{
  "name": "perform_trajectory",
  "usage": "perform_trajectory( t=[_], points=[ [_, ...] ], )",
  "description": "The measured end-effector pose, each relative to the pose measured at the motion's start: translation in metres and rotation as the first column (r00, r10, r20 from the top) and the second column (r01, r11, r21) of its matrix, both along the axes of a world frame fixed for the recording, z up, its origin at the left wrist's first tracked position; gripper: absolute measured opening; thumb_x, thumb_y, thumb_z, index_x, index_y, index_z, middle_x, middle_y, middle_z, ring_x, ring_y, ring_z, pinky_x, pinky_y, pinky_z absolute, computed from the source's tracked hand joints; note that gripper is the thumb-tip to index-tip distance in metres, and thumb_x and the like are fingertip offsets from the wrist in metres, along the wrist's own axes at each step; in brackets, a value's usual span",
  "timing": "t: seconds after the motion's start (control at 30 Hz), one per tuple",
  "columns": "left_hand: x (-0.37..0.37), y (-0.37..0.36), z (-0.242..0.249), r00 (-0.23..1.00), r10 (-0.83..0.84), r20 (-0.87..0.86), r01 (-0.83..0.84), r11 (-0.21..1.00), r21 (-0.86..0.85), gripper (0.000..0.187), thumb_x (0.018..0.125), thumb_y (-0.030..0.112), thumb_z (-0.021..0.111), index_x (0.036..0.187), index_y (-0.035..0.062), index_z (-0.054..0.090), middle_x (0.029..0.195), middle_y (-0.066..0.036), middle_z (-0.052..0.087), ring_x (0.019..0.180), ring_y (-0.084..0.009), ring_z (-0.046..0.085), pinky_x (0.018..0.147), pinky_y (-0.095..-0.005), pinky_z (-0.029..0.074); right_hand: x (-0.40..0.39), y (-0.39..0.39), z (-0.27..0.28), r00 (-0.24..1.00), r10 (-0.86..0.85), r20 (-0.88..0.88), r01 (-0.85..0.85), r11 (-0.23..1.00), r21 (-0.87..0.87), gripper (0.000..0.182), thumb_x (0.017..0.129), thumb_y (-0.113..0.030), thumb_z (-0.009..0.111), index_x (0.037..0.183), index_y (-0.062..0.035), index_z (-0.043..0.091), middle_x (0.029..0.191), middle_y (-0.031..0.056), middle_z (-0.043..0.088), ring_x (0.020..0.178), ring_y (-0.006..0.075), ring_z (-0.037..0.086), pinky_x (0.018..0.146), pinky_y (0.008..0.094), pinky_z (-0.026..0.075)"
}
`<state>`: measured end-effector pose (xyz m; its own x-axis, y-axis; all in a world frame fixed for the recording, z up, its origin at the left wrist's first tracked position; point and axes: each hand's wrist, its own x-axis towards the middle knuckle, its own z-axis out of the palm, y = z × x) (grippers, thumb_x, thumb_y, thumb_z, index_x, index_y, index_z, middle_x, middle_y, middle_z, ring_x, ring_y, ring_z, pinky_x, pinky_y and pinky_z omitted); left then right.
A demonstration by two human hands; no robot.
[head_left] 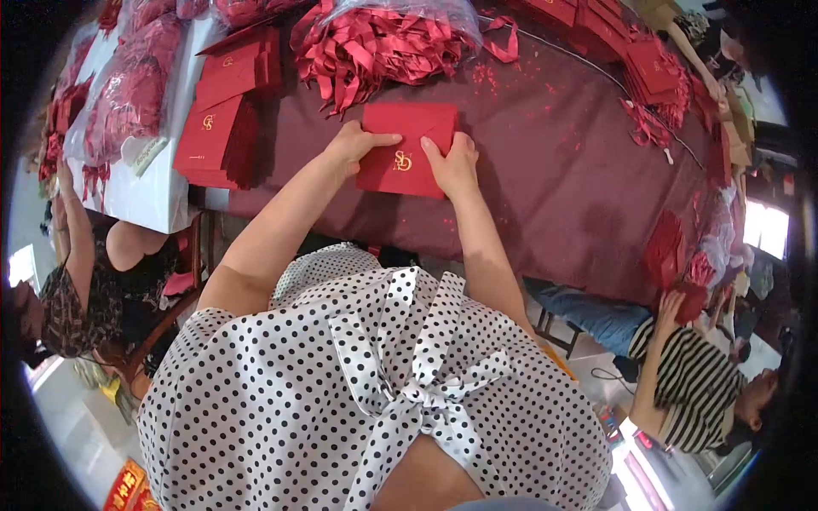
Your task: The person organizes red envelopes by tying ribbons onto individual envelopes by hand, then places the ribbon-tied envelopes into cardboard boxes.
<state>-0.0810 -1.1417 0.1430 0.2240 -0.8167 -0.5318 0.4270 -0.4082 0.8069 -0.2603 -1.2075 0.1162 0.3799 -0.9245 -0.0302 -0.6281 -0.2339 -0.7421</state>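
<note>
A maroon-covered table [545, 170] carries a red envelope [407, 149] near the middle, envelope stacks [223, 119] at left, ribbons [375, 47] far centre, and more stacks [656, 72] far right.

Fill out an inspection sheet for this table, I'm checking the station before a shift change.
Surface: dark red tablecloth, speckled with red scraps.
Job's things: red envelope with gold monogram, flat on the cloth.
Clutter: stacked red envelopes left; bagged red ribbons behind; more stacks right.
Grips: left hand and right hand each press on the envelope's sides.
Cables: thin dark cord across the cloth.
Surroundings: seated people at left and right.
</note>
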Motion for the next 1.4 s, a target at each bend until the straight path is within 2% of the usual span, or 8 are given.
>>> perform_trajectory(
  t=[0.13, 0.27, 0.43, 0.53, 0.83, 0.97, 1.13, 1.4],
  points=[
    [-0.008, -0.005, 0.004, 0.995, -0.008, -0.096, 0.023, 0.988, 0.153, 0.048, 0.068, -0.001, 0.077, 0.111, 0.0003, 0.054, 0.103, -0.013, 0.063, 0.089, -0.0261, 0.064, 0.075, -0.0446, 0.056, -0.010, -0.001, -0.014, 0.882, -0.196, 0.428, 0.158, 0.980, 0.124, 0.079, 0.066, -0.031, 0.080, 0.123, 0.0067, 0.040, 0.118, 0.0284, 0.047, 0.113, 0.0388, 0.044, 0.099, 0.0449, 0.036],
    [-0.023, 0.006, 0.012, 0.997, -0.026, -0.079, 0.026, 1.000, -0.008, 0.055, 0.068, -0.002, 0.076, 0.115, 0.0022, 0.049, 0.109, -0.011, 0.060, 0.098, -0.0245, 0.061, 0.081, -0.0428, 0.054, -0.025, 0.001, -0.016, 0.935, -0.206, 0.287, 0.127, 0.954, 0.271, 0.090, 0.063, -0.028, 0.082, 0.131, 0.0056, 0.034, 0.120, 0.0267, 0.044, 0.114, 0.0375, 0.043, 0.099, 0.0438, 0.035],
    [-0.019, 0.039, 0.031, 0.912, -0.161, 0.376, 0.284, 0.911, -0.299, 0.073, 0.062, 0.001, 0.081, 0.122, 0.0062, 0.039, 0.118, -0.007, 0.051, 0.112, -0.0169, 0.049, 0.097, -0.0335, 0.041, -0.054, 0.030, 0.019, 0.866, 0.071, 0.495, -0.028, 0.995, -0.094, 0.093, 0.057, -0.021, 0.085, 0.130, 0.0017, 0.034, 0.118, 0.0191, 0.038, 0.113, 0.0312, 0.041, 0.098, 0.0418, 0.036],
    [-0.016, 0.058, 0.036, 0.920, -0.207, 0.332, 0.325, 0.876, -0.356, 0.079, 0.059, 0.004, 0.084, 0.122, 0.0069, 0.037, 0.118, -0.005, 0.049, 0.114, -0.0149, 0.046, 0.098, -0.0328, 0.039, -0.067, 0.056, 0.028, 0.744, 0.183, 0.643, -0.047, 0.974, -0.223, 0.086, 0.053, -0.016, 0.087, 0.119, -0.0009, 0.036, 0.120, 0.0171, 0.037, 0.110, 0.0292, 0.046, 0.093, 0.0387, 0.042],
    [-0.002, 0.056, -0.045, 0.853, -0.343, 0.393, 0.498, 0.762, -0.414, 0.082, 0.056, 0.008, 0.087, 0.120, 0.0066, 0.035, 0.111, -0.007, 0.050, 0.106, -0.0162, 0.049, 0.094, -0.0309, 0.041, -0.076, 0.074, 0.036, 0.922, 0.281, 0.265, -0.265, 0.959, -0.095, 0.114, 0.052, -0.021, 0.089, 0.137, 0.0005, 0.016, 0.130, 0.0201, 0.039, 0.119, 0.0300, 0.043, 0.102, 0.0401, 0.034],
    [0.002, 0.062, -0.051, 0.804, -0.354, 0.477, 0.569, 0.692, -0.444, 0.081, 0.057, 0.007, 0.086, 0.121, 0.0064, 0.035, 0.110, -0.006, 0.051, 0.105, -0.0162, 0.050, 0.093, -0.0309, 0.042, -0.085, 0.065, 0.049, 0.784, 0.211, 0.584, -0.391, 0.899, 0.200, 0.053, 0.084, -0.044, 0.055, 0.110, 0.0025, 0.052, 0.115, 0.0141, 0.055, 0.112, 0.0230, 0.049, 0.097, 0.0339, 0.036],
    [0.005, 0.068, -0.048, 0.817, -0.405, 0.411, 0.568, 0.685, -0.456, 0.082, 0.058, 0.007, 0.086, 0.123, 0.0063, 0.035, 0.114, -0.006, 0.052, 0.107, -0.0160, 0.051, 0.094, -0.0314, 0.042, -0.062, 0.040, 0.085, 0.872, 0.397, 0.288, -0.469, 0.847, 0.251, 0.028, 0.084, -0.021, 0.063, 0.102, -0.0012, 0.055, 0.092, 0.0101, 0.063, 0.086, 0.0145, 0.059, 0.079, 0.0296, 0.046],
    [0.035, 0.096, -0.059, 0.843, -0.240, 0.481, 0.477, 0.747, -0.464, 0.102, 0.057, 0.014, 0.087, 0.137, 0.0068, 0.024, 0.128, -0.011, 0.044, 0.123, -0.0224, 0.040, 0.104, -0.0342, 0.033, -0.021, 0.055, 0.070, 0.822, 0.505, 0.262, -0.566, 0.775, 0.281, 0.057, 0.075, -0.028, 0.075, 0.119, -0.0019, 0.049, 0.106, 0.0092, 0.062, 0.098, 0.0150, 0.057, 0.089, 0.0309, 0.045]
  ],
)
